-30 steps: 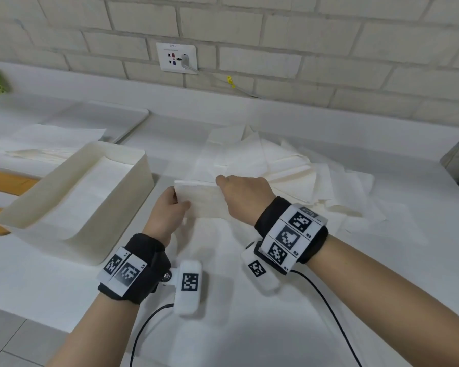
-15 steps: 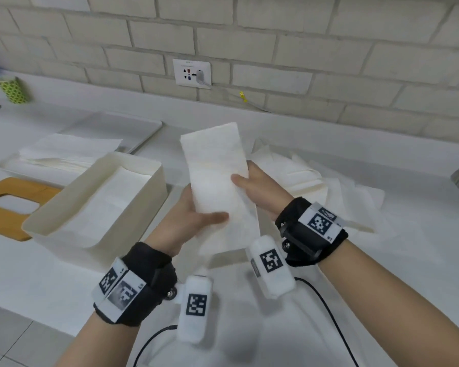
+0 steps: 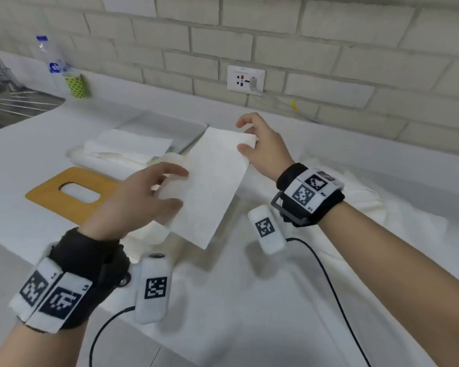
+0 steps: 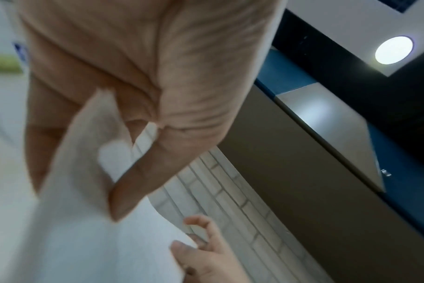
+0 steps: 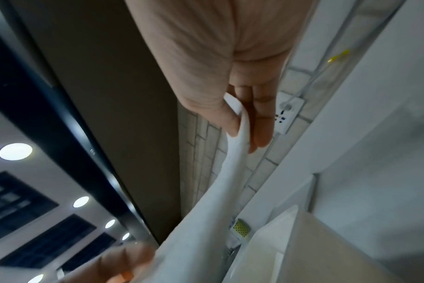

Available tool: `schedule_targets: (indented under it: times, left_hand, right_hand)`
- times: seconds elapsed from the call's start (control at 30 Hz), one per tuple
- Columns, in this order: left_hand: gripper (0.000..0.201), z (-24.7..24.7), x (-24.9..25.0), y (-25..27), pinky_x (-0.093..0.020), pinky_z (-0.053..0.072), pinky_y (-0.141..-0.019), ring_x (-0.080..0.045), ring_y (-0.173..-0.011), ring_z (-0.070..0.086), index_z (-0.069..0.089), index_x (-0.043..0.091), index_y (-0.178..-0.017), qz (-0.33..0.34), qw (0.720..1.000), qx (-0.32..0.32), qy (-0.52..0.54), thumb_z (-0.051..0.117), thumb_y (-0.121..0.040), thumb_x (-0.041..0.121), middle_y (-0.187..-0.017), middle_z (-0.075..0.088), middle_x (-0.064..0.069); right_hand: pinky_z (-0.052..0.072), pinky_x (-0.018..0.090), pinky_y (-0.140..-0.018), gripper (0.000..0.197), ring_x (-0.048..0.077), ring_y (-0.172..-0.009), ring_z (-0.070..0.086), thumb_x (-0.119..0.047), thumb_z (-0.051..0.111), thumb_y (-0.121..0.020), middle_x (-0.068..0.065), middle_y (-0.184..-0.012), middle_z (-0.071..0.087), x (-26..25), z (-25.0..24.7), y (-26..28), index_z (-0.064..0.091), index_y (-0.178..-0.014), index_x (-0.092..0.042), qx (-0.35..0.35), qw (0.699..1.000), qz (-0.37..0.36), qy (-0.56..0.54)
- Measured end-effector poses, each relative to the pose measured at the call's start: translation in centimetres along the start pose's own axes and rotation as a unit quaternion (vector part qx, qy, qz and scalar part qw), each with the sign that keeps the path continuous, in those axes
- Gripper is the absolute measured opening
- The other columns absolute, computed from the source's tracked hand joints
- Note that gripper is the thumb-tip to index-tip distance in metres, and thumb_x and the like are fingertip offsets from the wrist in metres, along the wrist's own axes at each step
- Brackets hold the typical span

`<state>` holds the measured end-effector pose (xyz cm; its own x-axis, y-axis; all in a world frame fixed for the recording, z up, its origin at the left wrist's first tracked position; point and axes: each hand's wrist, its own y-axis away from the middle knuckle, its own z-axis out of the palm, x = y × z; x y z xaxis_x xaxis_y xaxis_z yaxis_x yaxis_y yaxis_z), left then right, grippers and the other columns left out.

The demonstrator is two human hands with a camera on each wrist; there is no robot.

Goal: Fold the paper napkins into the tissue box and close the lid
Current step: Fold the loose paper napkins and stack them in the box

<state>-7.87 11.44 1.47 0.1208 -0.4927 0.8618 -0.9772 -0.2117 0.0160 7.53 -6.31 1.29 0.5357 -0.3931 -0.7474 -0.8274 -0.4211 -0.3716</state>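
Note:
A folded white napkin (image 3: pixel 212 181) hangs in the air between both hands, tilted, over the white tissue box (image 3: pixel 170 156). The box is mostly hidden behind the napkin and my left hand. My left hand (image 3: pixel 176 189) pinches the napkin's near left edge, thumb on top (image 4: pixel 124 191). My right hand (image 3: pixel 243 137) pinches the far right corner between thumb and fingers (image 5: pixel 245 137). The wooden lid (image 3: pixel 45 192) with its oval slot lies flat on the counter, left of the box. The box's wall (image 5: pixel 291 249) shows below the napkin in the right wrist view.
A loose pile of unfolded napkins (image 3: pixel 361 197) lies at the right. A flat tray (image 3: pixel 186 133) with stacked napkins (image 3: pixel 127 144) sits behind the box. A green cup (image 3: pixel 76 86), a bottle (image 3: pixel 47 56) and a sink (image 3: pixel 11 102) are far left. A wall socket (image 3: pixel 245 79) is behind.
The napkin was lifted off the pile, held upright, then carried left and tipped over the box. Both hands moved with it, the right hand now at its far corner.

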Motion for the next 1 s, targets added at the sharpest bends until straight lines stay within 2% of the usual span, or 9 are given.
schedule_targets:
  times: [0.07, 0.17, 0.33, 0.43, 0.53, 0.63, 0.77, 0.9, 1.0]
  left_hand:
    - [0.029, -1.7, -0.9, -0.5, -0.018, 0.045, -0.061, -0.012, -0.077, 0.063, 0.065, 0.033, -0.095, -0.024, 0.998, 0.042, -0.034, 0.066, -0.083, 0.006, -0.093, 0.065, 0.005]
    - [0.023, -3.2, -2.6, -1.6, -0.017, 0.033, -0.049, -0.005, -0.072, 0.052, 0.063, 0.029, -0.097, -0.071, 0.989, 0.062, -0.114, 0.065, -0.085, 0.010, -0.087, 0.059, 0.010]
    - [0.033, -3.4, -5.8, -3.3, -0.022, 0.038, -0.067, -0.016, -0.090, 0.050, 0.062, 0.025, -0.105, -0.132, 0.963, -0.020, -0.234, 0.071, -0.079, 0.007, -0.106, 0.053, 0.000]
    - [0.042, -3.1, -6.6, -3.5, -0.017, 0.041, -0.057, -0.014, -0.075, 0.056, 0.062, 0.022, -0.111, -0.159, 0.947, -0.083, -0.267, 0.075, -0.075, 0.005, -0.098, 0.051, 0.003]
    - [0.053, -2.5, -7.1, -3.7, -0.022, 0.040, -0.077, -0.016, -0.098, 0.049, 0.058, 0.021, -0.121, -0.160, 0.923, -0.115, -0.331, 0.078, -0.074, 0.011, -0.116, 0.047, 0.002]
    - [0.055, -2.1, -7.1, -3.7, -0.022, 0.037, -0.084, -0.019, -0.116, 0.047, 0.054, 0.019, -0.127, -0.147, 0.911, -0.134, -0.362, 0.076, -0.077, 0.014, -0.130, 0.047, -0.001]
    - [0.032, -1.6, -6.4, -3.7, -0.020, 0.037, -0.079, -0.021, -0.114, 0.049, 0.059, 0.009, -0.122, -0.100, 0.883, -0.144, -0.435, 0.057, -0.090, 0.014, -0.124, 0.051, -0.006]
    - [0.039, -1.1, -5.8, -3.6, -0.024, 0.035, -0.087, -0.023, -0.118, 0.036, 0.057, 0.014, -0.125, -0.051, 0.831, -0.142, -0.536, 0.056, -0.090, 0.031, -0.123, 0.046, -0.005]
    - [0.053, -0.2, -5.6, -3.4, -0.025, 0.028, -0.087, -0.024, -0.114, 0.033, 0.060, 0.018, -0.121, -0.064, 0.801, -0.155, -0.575, 0.060, -0.082, 0.053, -0.120, 0.043, -0.004]
  right_hand:
    - [0.041, 0.009, -0.050, 0.029, 0.007, -0.068, 0.047, 0.009, 0.044, -0.086, 0.004, -0.097, 0.051, -1.0, 1.7, -1.1, 0.054, -0.110, -0.006, -0.005, 0.999, -0.036, 0.018]
    - [0.049, 0.025, -0.071, 0.027, 0.016, -0.080, 0.050, 0.010, 0.041, -0.088, 0.004, -0.098, 0.056, -1.3, 4.6, -3.0, 0.063, -0.099, -0.002, -0.039, 0.995, -0.057, 0.072]
    - [0.047, 0.036, -0.091, 0.034, 0.029, -0.099, 0.060, 0.007, 0.041, -0.089, 0.013, -0.113, 0.062, -0.2, 8.5, -4.5, 0.068, -0.103, -0.007, -0.174, 0.959, -0.002, 0.223]
    - [0.048, 0.036, -0.090, 0.037, 0.032, -0.101, 0.058, 0.005, 0.037, -0.090, 0.014, -0.119, 0.056, -0.6, 9.5, -4.3, 0.064, -0.113, -0.006, -0.259, 0.915, 0.028, 0.308]
    - [0.045, 0.033, -0.080, 0.036, 0.031, -0.099, 0.058, 0.002, 0.035, -0.092, 0.014, -0.120, 0.054, -0.9, 10.3, -4.0, 0.058, -0.120, -0.003, -0.300, 0.873, 0.035, 0.384]
    - [0.039, 0.031, -0.071, 0.026, 0.028, -0.082, 0.051, -0.001, 0.039, -0.092, 0.013, -0.109, 0.056, -0.7, 11.1, -3.9, 0.058, -0.110, 0.000, -0.324, 0.845, 0.032, 0.425]
    - [0.038, 0.028, -0.061, 0.014, 0.023, -0.073, 0.048, -0.003, 0.041, -0.092, 0.004, -0.079, 0.048, -0.6, 11.9, -4.2, 0.052, -0.083, -0.002, -0.361, 0.818, 0.058, 0.444]
    - [0.039, 0.031, -0.073, 0.027, 0.030, -0.104, 0.051, -0.005, 0.044, -0.091, 0.011, -0.117, 0.046, -0.4, 11.9, -4.3, 0.047, -0.118, -0.001, -0.363, 0.831, 0.049, 0.419]
    - [0.039, 0.030, -0.079, 0.030, 0.028, -0.111, 0.050, -0.010, 0.044, -0.092, 0.008, -0.114, 0.051, -0.3, 11.7, -4.4, 0.056, -0.119, -0.004, -0.395, 0.822, -0.013, 0.409]
